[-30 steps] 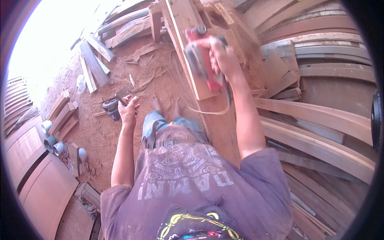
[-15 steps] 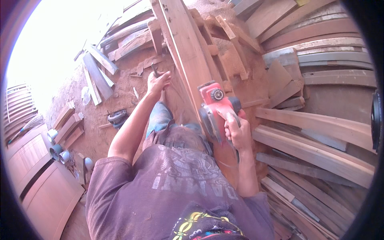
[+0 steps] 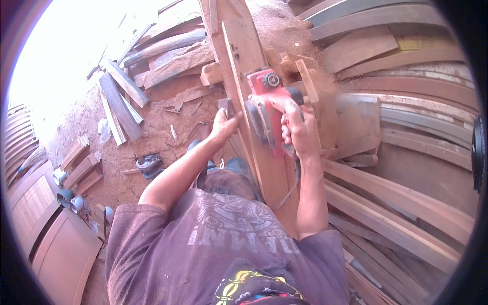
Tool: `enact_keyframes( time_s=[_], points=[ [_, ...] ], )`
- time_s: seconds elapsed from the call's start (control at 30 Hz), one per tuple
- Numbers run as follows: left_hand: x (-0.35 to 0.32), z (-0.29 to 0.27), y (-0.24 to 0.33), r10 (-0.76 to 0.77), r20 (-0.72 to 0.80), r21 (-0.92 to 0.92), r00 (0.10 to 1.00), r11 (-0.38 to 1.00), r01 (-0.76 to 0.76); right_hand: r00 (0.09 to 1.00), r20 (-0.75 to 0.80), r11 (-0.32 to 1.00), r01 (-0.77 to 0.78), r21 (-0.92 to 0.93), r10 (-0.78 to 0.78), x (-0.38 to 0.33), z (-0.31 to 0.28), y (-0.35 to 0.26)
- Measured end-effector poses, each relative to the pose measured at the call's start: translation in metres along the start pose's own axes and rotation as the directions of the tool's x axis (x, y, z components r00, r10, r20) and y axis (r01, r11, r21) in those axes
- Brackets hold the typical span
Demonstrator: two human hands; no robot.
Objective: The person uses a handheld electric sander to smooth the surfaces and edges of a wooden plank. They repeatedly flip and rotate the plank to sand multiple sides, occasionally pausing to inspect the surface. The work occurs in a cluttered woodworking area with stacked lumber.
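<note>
My right hand is closed around the handle of a red electric hand planer. The planer sits on a long wooden board that runs away from me, and a cord trails from its rear. Beside the board's left edge, my left hand has its fingers closed on a small dark flat piece, whose kind I cannot make out. That hand is close to the board; whether it touches the edge is unclear.
Stacked planks crowd the right side. Loose wood strips and a dark power tool lie on the dusty ground at left. Wooden panels lie at lower left. Sawdust hangs right of the planer.
The planer has moved forward along the board with my right hand. My left hand has come right, closer to the board's edge, with the small dark piece. More dust flies at right.
</note>
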State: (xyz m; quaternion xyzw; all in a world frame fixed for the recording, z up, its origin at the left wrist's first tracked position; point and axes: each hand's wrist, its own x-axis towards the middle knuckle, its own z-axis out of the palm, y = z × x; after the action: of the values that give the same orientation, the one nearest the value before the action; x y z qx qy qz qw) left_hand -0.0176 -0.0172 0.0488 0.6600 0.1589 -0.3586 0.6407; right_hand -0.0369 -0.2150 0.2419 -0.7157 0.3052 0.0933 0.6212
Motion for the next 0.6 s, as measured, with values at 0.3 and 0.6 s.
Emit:
enact_keyframes(
  time_s=[0.3, 0.6],
  points=[
    [0.034, 0.005, -0.070, 0.149, -0.071, 0.236, 0.986, 0.963, -0.128, 0.976, 0.145, 0.987, 0.155, 0.042, -0.160, 0.176, 0.074, -0.112],
    [0.017, -0.010, -0.010, 0.026, 0.030, 0.023, 0.999, 0.999, -0.027, 0.974, 0.146, 0.985, 0.169, 0.041, -0.173, 0.184, 0.075, -0.099]
  ],
)
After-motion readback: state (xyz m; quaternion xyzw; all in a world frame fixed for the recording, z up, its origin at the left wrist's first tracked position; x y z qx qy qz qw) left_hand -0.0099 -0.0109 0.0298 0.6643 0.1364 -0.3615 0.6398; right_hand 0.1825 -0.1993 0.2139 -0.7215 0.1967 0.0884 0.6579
